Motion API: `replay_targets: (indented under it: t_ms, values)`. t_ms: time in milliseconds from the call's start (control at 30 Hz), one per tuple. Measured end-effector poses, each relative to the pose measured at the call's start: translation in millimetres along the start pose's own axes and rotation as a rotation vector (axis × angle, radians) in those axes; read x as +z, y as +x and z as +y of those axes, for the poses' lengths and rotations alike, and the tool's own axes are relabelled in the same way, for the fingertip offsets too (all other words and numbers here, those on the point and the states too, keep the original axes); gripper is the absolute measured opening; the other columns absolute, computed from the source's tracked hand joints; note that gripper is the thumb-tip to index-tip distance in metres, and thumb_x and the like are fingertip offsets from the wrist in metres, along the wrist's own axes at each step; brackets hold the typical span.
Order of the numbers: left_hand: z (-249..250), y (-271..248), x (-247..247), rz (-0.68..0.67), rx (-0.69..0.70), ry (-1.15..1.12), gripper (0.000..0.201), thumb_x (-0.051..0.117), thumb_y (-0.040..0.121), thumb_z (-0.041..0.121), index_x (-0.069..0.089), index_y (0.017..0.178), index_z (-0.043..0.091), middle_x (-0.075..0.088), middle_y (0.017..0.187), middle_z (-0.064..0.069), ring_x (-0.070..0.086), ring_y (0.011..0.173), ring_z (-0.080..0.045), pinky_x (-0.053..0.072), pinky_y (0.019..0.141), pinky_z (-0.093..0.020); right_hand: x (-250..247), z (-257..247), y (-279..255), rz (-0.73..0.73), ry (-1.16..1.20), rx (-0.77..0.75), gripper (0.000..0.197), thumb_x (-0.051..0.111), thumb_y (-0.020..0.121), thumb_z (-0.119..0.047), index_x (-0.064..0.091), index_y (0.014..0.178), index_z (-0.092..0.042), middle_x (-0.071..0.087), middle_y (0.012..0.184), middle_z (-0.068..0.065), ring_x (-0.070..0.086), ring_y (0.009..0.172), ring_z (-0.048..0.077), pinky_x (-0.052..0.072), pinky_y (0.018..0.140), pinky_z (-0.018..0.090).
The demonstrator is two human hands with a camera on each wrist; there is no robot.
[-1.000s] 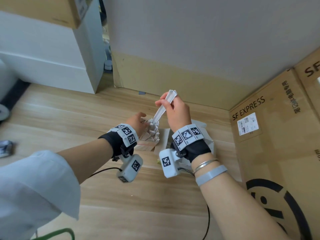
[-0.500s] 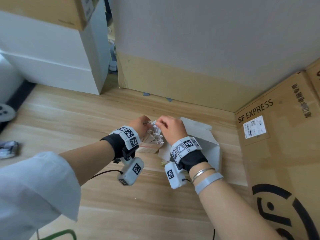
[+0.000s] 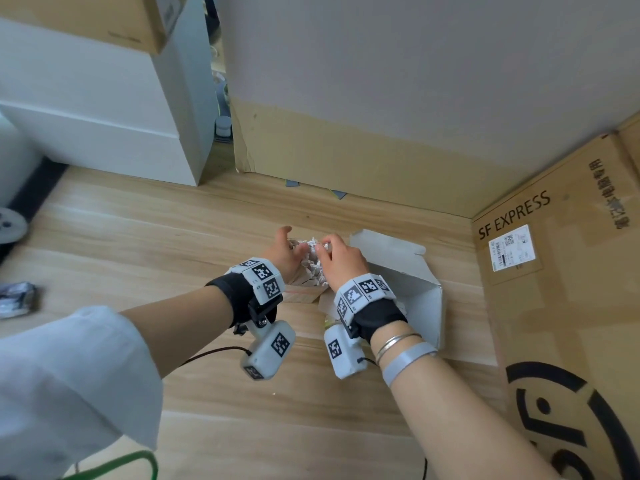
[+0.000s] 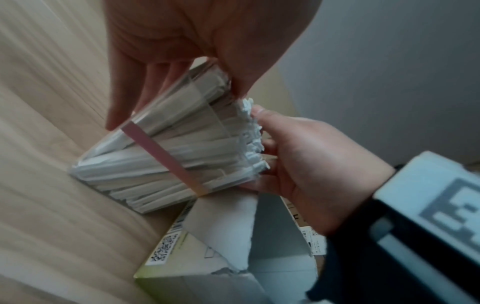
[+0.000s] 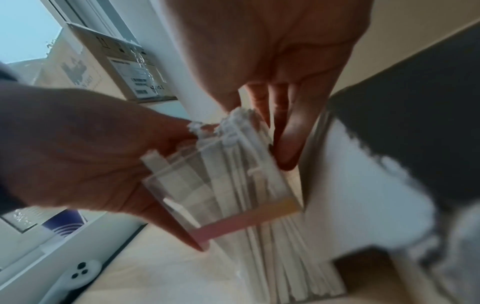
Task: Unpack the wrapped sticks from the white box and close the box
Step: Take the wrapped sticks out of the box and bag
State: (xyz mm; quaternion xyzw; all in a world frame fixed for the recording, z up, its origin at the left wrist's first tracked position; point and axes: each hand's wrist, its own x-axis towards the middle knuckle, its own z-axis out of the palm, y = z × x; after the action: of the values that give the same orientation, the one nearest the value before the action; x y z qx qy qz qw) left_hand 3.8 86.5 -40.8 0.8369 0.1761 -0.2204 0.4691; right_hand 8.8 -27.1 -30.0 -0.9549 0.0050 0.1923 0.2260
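Left wrist view first: left hand (image 4: 182, 51) with straight fingers laid along the far side of a clear container (image 4: 166, 144), thumb at its upper edge, steadying rather than clenching. Right hand (image 4: 306, 162) curled at the frayed paper tops of the wrapped sticks (image 4: 182, 152), fingertips pinching into the bundle near the rim. Same pair from the right wrist view: right hand (image 5: 272, 61) reaching down with fingers (image 5: 285, 144) pressed against the stick tops, left hand (image 5: 78, 148) cupping the container's wall above a pink band (image 5: 246, 220).

Outward from there: sticks packed upright and fanned in the container, which stands on the wooden floor (image 3: 173, 237); white box (image 3: 408, 271) lying open just beside it, flap raised, partly hidden behind the right wrist in the head view. Hard to tell how many sticks remain in that box.

Likely step: settling or tidying sticks in the container. Best done with the left palm kept flat against the wall to stop tipping, and with light, even pressure from the right fingertips so the thin paper wraps neither tear nor buckle. Worth squaring the tops together before letting go, as loose ends may spring out. Closing the box not yet done.

Large cardboard cartons (image 3: 554, 271) at the right, well apart.
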Motion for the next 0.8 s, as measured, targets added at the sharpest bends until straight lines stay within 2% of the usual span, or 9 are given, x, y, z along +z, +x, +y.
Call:
replay_targets:
  t_ms: [67, 200, 300, 367, 433, 533, 700, 800]
  values:
    - [2.1, 0.8, 1.0, 0.019, 0.005, -0.072, 0.053, 0.037, 0.099, 0.024, 0.018, 0.146, 0.009, 0.052, 0.134, -0.023, 0.057, 0.114, -0.037, 0.046, 0.090, -0.040, 2.6, -3.1, 0.1, 0.009, -0.003, 0.007, 0.039, 0.033, 0.100, -0.036, 0.051, 0.128, -0.016, 0.068, 0.112, 0.015, 0.063, 0.102, 0.034, 0.049, 0.082, 0.034]
    - [14.6, 11.8, -6.4, 0.067, 0.051, -0.161, 0.050, 0.031, 0.101, 0.023, 0.017, 0.147, 0.009, 0.046, 0.141, -0.023, 0.055, 0.120, -0.035, 0.042, 0.100, -0.039, -6.6, -11.0, 10.3, 0.105, 0.089, 0.028, 0.042, 0.031, 0.101, -0.034, 0.045, 0.138, -0.019, 0.065, 0.120, 0.015, 0.061, 0.109, 0.034, 0.047, 0.088, 0.034]
    - [28.0, 27.1, -21.7, 0.087, 0.054, -0.164, 0.051, 0.028, 0.101, 0.027, 0.016, 0.148, 0.011, 0.041, 0.144, -0.023, 0.048, 0.127, -0.035, 0.040, 0.105, -0.041, -23.2, -13.4, 32.5, 0.170, 0.121, 0.024, 0.040, 0.030, 0.102, -0.028, 0.052, 0.132, -0.014, 0.065, 0.121, 0.014, 0.061, 0.109, 0.032, 0.047, 0.090, 0.033]
    - [38.6, 40.0, -30.6, 0.062, 0.084, -0.156, 0.050, 0.025, 0.101, 0.031, 0.017, 0.148, 0.013, 0.036, 0.148, -0.020, 0.045, 0.129, -0.035, 0.041, 0.106, -0.048, -33.4, -15.8, 50.7, 0.180, 0.082, 0.011, 0.041, 0.028, 0.102, -0.025, 0.059, 0.123, -0.009, 0.067, 0.116, 0.017, 0.061, 0.106, 0.033, 0.047, 0.087, 0.033]
    - [48.5, 51.1, -36.3, 0.039, 0.112, -0.142, 0.050, 0.024, 0.101, 0.032, 0.019, 0.148, 0.014, 0.033, 0.150, -0.018, 0.043, 0.131, -0.034, 0.042, 0.105, -0.049, -40.3, -18.9, 67.8, 0.183, 0.041, 0.015, 0.040, 0.028, 0.101, -0.022, 0.061, 0.119, -0.008, 0.067, 0.115, 0.018, 0.060, 0.105, 0.034, 0.046, 0.083, 0.033]
    - [59.0, 68.7, -39.7, 0.021, 0.126, -0.125, 0.050, 0.022, 0.102, 0.030, 0.016, 0.149, 0.014, 0.030, 0.152, -0.018, 0.039, 0.135, -0.034, 0.038, 0.109, -0.045, -48.5, -20.8, 90.0, 0.184, -0.011, 0.017, 0.041, 0.027, 0.102, -0.021, 0.060, 0.121, -0.007, 0.066, 0.117, 0.019, 0.059, 0.108, 0.035, 0.047, 0.085, 0.036]
    - [68.5, 94.0, -35.8, 0.019, 0.138, -0.134, 0.051, 0.023, 0.102, 0.027, 0.013, 0.150, 0.013, 0.023, 0.156, -0.013, 0.030, 0.141, -0.029, 0.026, 0.113, -0.033, -54.0, -16.5, 115.9, 0.163, -0.075, 0.021, 0.041, 0.024, 0.103, -0.019, 0.057, 0.121, -0.004, 0.065, 0.117, 0.020, 0.059, 0.108, 0.034, 0.045, 0.081, 0.033]
    - [69.7, 106.1, -31.4, 0.041, 0.109, -0.144, 0.050, 0.024, 0.102, 0.025, 0.015, 0.150, 0.013, 0.025, 0.155, -0.013, 0.032, 0.140, -0.030, 0.028, 0.114, -0.037, -51.6, -13.3, 124.2, 0.149, -0.105, 0.023, 0.040, 0.024, 0.103, -0.018, 0.057, 0.118, -0.001, 0.066, 0.114, 0.021, 0.060, 0.106, 0.034, 0.045, 0.078, 0.033]
